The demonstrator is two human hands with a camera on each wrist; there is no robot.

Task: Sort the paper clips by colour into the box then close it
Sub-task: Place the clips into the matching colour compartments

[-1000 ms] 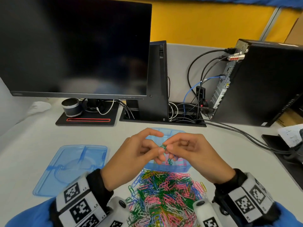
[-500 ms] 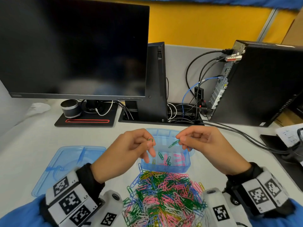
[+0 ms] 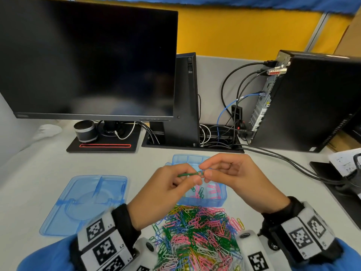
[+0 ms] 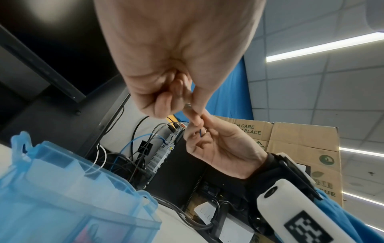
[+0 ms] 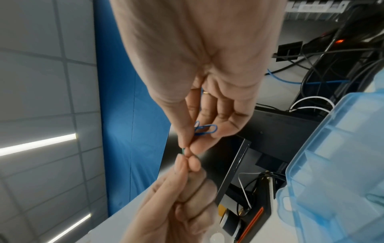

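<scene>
A green paper clip (image 3: 188,174) is held in the air above the blue box (image 3: 222,198), between the two hands. The left hand (image 3: 166,194) pinches one end, thumb and forefinger clamped on the wire. The right hand (image 3: 237,178) pinches the other end, where a blue paper clip (image 5: 204,129) shows beside its fingers (image 5: 224,128) in the right wrist view — the two clips look hooked together, though the join itself is hidden by fingertips.

The step in hand seems to be pulling the linked clips apart. To do it well, each hand should hold one clip only, close to the join, and slide the loops out along the wire, not tug them straight apart, which could bend them or flick one away. It is best done low over the box, so that a dropped clip lands inside.

The box stands on the bench (image 3: 136,163), open and split into compartments. Green clips lie in one near compartment and pink clips in the one to its right; the far compartments are mostly hidden by the hands. Its lid (image 3: 86,202) lies flat on the bench to the left, well apart. Just in front of the box, a big mixed pile of clips (image 3: 195,235) remains to be sorted, so closing is far off.
</scene>
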